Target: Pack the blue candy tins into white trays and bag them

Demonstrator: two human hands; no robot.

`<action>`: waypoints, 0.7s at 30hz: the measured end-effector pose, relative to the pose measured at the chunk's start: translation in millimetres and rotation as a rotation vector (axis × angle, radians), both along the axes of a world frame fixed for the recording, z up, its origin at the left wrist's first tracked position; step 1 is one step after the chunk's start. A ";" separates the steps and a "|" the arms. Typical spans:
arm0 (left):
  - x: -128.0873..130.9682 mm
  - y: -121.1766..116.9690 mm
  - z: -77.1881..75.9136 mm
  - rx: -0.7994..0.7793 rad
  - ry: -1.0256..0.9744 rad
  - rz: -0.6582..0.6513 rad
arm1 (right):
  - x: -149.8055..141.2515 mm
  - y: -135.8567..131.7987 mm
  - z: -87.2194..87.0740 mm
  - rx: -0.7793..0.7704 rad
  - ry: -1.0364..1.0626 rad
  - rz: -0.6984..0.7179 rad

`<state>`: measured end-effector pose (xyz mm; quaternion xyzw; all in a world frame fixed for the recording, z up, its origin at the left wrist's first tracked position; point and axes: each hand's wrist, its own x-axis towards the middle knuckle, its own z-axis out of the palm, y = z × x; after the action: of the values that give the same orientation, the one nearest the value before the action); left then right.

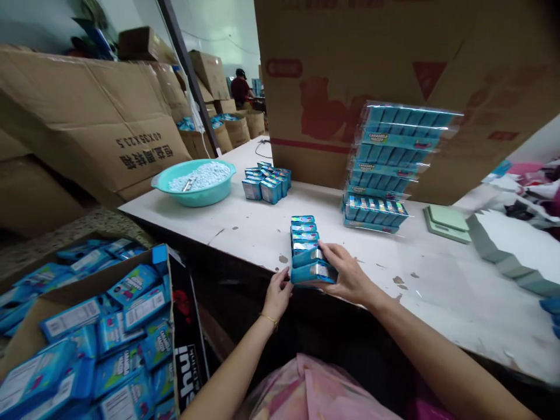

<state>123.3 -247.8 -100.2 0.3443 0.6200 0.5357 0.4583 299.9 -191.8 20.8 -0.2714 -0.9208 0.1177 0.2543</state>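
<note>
A short row of small blue cartons [305, 237] stands at the table's front edge. My right hand [345, 273] is closed around the nearest blue cartons [310, 272], thumb and fingers on their right side. These cartons lean at the near end of the row. My left hand [279, 294] is at their lower left corner, fingers loosely curled and a little apart, fingertips at or against the corner; whether they touch is hard to see. It grips nothing visible. Farther back on the table is a cluster of similar cartons [271, 189].
A turquoise basin [205, 197] of pale pieces holds a metal scoop. Clear trays of blue cartons [385, 166] are stacked before a big cardboard box [315, 35]. A green scale [447, 221] sits right. An open box of blue packs [131, 338] stands lower left. A person [240, 88] works behind.
</note>
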 end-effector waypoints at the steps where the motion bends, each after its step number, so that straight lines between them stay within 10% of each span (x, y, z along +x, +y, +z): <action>1: 3.2 0.4 1.5 -0.005 -0.013 -0.008 | -1.0 -0.3 -7.5 0.054 -0.026 -0.002; 21: 0.0 2.0 3.3 -0.039 -0.063 0.074 | -41.3 20.3 -35.8 0.141 -0.348 -0.024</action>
<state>123.3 -245.7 -96.8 0.2951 0.6279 0.5509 0.4639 258.6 -171.5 -15.0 -0.2802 -0.9535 0.0012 0.1107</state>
